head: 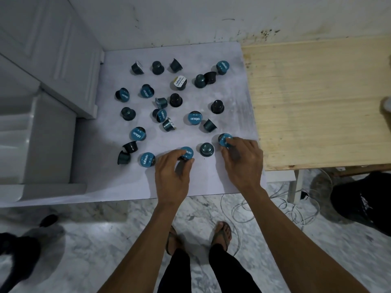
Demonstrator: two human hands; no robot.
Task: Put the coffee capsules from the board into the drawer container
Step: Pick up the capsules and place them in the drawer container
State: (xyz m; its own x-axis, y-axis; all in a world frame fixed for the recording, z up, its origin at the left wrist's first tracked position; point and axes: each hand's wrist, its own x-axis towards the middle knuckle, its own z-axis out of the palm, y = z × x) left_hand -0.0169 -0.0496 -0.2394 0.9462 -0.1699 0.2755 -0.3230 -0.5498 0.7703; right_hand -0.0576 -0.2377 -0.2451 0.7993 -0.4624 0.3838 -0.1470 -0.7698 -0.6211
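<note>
Several dark coffee capsules with blue lids lie scattered over the pale grey board (118, 180). My left hand (172, 173) pinches a blue-lidded capsule (187, 152) near the board's front edge. My right hand (243, 159) curls its fingers round another blue-lidded capsule (224, 138) at the front right. An upturned capsule (207, 149) stands between the two hands. One capsule (179, 82) further back has a white lid. The white plastic drawer container (31, 140) stands at the left edge of the board.
A bare wooden table (321, 102) adjoins the board on the right. White cables (275, 208) lie on the marble floor under it. A dark bag (364, 199) sits at the right, dark shapes (19, 250) at lower left. My sandalled feet are below.
</note>
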